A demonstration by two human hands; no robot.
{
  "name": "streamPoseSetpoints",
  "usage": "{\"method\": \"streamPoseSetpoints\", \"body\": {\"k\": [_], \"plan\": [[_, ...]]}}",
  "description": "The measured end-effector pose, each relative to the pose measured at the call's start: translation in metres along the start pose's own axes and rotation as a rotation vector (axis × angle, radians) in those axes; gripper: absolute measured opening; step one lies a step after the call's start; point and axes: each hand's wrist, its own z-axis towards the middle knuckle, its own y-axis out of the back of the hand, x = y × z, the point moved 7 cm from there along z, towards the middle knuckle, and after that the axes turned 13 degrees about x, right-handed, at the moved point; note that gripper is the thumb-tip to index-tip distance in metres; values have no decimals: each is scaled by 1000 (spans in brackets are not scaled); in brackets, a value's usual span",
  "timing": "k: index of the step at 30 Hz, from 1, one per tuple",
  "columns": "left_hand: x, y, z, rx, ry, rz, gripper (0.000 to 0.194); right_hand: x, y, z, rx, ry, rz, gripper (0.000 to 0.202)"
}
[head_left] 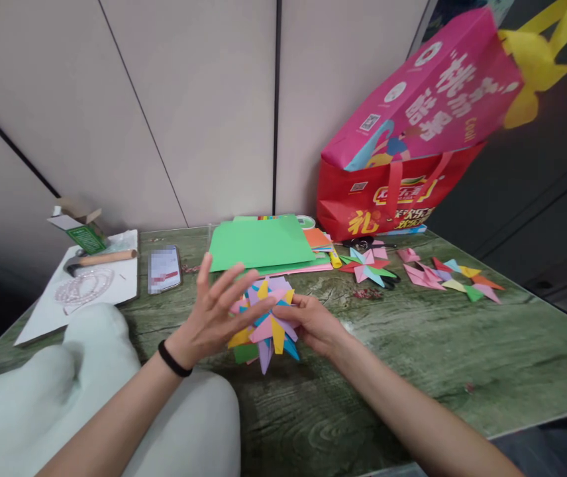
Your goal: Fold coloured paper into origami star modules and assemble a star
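Here, we have the many-coloured paper star (277,330) between our two hands, over the near part of the tabletop (313,424). Right hand (320,324): fingers closed in a pinch on the star's right edge. Left hand (197,331): fingers spread wide, gripping nothing, reaching across the star's left side from beside it; contact there we cannot tell. The right hand is the nearer, already touching. Star roughly round, no clear long axis; one lilac point runs down towards us. Green piece of paper (244,354) showing at its lower left. Beyond it, green sheets (263,242); off to the right, a smaller star (369,266); to the left, a phone (164,268).
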Motion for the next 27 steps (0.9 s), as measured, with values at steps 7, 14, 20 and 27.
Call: {"method": "streamPoseSetpoints", "body": {"k": [7, 14, 20, 27], "plan": [[59, -43, -39, -89, 966, -1251, 45, 10, 9, 5, 19, 47, -54, 36], [8, -58, -33, 355, 930, -2036, 24, 31, 0, 9, 245, -13, -412, 31], [-3, -69, -34, 403, 1025, -1921, 19, 39, -15, 12, 354, -29, -574, 30], [5, -77, -45, 205, 1175, -1818, 24, 47, -9, 19, 184, 88, -700, 43]]}}
